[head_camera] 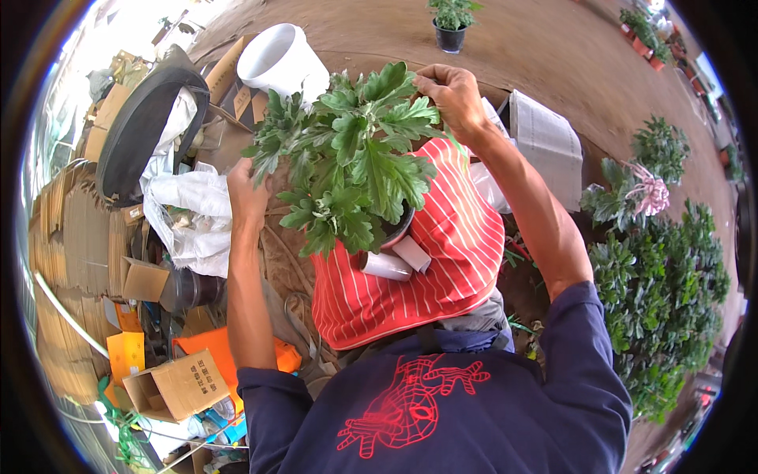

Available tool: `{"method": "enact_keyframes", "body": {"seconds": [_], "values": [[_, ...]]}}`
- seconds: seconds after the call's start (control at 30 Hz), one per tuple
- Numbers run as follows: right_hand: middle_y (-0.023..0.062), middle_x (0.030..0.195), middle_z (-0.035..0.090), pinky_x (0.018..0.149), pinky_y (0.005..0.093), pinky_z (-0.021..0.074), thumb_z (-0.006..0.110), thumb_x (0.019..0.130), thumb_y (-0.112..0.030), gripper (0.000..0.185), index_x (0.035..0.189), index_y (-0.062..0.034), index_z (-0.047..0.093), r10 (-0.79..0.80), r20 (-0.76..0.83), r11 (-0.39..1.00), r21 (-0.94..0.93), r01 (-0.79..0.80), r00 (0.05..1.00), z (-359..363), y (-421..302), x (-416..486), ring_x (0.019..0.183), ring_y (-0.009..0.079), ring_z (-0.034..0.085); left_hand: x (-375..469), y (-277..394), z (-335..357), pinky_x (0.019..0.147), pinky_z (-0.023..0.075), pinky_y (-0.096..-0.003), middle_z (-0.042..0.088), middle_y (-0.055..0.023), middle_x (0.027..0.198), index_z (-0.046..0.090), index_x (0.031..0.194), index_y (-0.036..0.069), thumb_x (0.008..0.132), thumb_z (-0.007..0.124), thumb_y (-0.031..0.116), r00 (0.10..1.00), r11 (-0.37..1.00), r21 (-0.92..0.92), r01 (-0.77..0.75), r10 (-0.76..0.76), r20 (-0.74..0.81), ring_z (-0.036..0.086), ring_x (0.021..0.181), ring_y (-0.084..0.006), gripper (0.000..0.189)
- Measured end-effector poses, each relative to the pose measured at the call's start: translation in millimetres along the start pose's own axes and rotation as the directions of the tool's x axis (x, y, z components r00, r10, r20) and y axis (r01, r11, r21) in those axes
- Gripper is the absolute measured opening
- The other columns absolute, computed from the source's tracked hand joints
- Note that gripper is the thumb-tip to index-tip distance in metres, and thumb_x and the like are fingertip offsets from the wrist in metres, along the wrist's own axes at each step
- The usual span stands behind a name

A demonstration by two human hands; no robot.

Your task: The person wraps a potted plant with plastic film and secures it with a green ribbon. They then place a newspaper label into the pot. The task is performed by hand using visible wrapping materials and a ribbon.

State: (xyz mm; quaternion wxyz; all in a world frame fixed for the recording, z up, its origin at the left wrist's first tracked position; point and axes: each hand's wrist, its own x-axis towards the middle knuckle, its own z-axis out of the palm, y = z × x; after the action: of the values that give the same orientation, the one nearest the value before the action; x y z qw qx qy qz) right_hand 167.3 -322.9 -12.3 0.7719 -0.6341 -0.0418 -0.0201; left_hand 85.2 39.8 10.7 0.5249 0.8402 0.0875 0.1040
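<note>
A leafy green chrysanthemum plant [361,148] in a dark pot [402,225] rests at my lap, over a red apron with white stripes [462,225]. My left hand [247,192] is at the plant's left edge, its fingers partly hidden by leaves. My right hand [451,98] is raised at the plant's upper right, thumb and fingers pinched together beside a leaf; whether something thin is between them cannot be told. Two short white rolls [386,266] lie on the apron just below the pot.
A white bucket [284,59], a black tub [148,136], white plastic sacks [195,219] and cardboard boxes [177,385] crowd the left. At right are a stack of newspaper [545,148], several leafy plants [657,308] and a pink bloom [650,194]. A potted plant [450,35] stands ahead.
</note>
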Motion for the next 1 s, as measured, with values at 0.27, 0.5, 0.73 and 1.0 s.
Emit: {"method": "enact_keyframes", "body": {"seconds": [0.27, 0.5, 0.73, 1.0], "values": [[0.0100, 0.080, 0.077, 0.055, 0.0265, 0.0493, 0.073, 0.099, -0.009, 0.013, 0.102, 0.0042, 0.075, -0.006, -0.115, 1.000, -0.022, 0.003, 0.993, 3, 1, 13, 0.060, 0.0085, 0.059, 29, -17, 7, 0.051, 0.0345, -0.0250, 0.058, 0.0022, 0.074, 0.064, 0.090, 0.005, 0.104, 0.070, 0.015, 0.991, 0.991, 0.028, -0.133, 0.132, 0.026, 0.048, 0.060, -0.0061, 0.019], [0.0111, 0.082, 0.076, 0.053, 0.0264, 0.0491, 0.072, 0.099, -0.007, 0.013, 0.100, 0.0055, 0.074, 0.112, -0.049, 0.989, 0.101, -0.107, 0.992, -9, -1, -9, 0.062, 0.0104, 0.062, -6, 12, 8, 0.051, 0.0325, -0.0235, 0.058, 0.0053, 0.076, 0.069, 0.097, 0.008, 0.102, 0.074, 0.024, 0.995, 0.984, -0.163, 0.070, -0.058, 0.078, 0.047, 0.060, -0.0047, 0.018], [0.0074, 0.091, 0.069, 0.061, 0.0249, 0.0453, 0.060, 0.104, -0.006, 0.013, 0.112, 0.0018, 0.067, 0.371, 0.235, 0.778, 0.449, -0.439, 0.898, -28, -9, -79, 0.068, 0.0112, 0.060, -64, 24, -20, 0.047, 0.0323, -0.0202, 0.057, 0.0023, 0.083, 0.066, 0.112, 0.005, 0.106, 0.066, 0.015, 0.935, 0.849, -0.390, 0.356, -0.322, 0.152, 0.045, 0.058, -0.0038, 0.012], [0.0137, 0.096, 0.079, 0.051, 0.0220, 0.0414, 0.068, 0.101, -0.012, 0.014, 0.108, 0.0003, 0.073, 0.310, 0.346, 0.839, 0.338, -0.426, 0.885, -2, -6, -73, 0.063, 0.0084, 0.061, -92, 6, -33, 0.050, 0.0369, -0.0196, 0.055, 0.0014, 0.087, 0.066, 0.119, 0.007, 0.110, 0.060, 0.014, 0.896, 0.499, -0.752, 0.431, -0.138, 0.422, 0.046, 0.065, -0.0056, 0.014]]}}
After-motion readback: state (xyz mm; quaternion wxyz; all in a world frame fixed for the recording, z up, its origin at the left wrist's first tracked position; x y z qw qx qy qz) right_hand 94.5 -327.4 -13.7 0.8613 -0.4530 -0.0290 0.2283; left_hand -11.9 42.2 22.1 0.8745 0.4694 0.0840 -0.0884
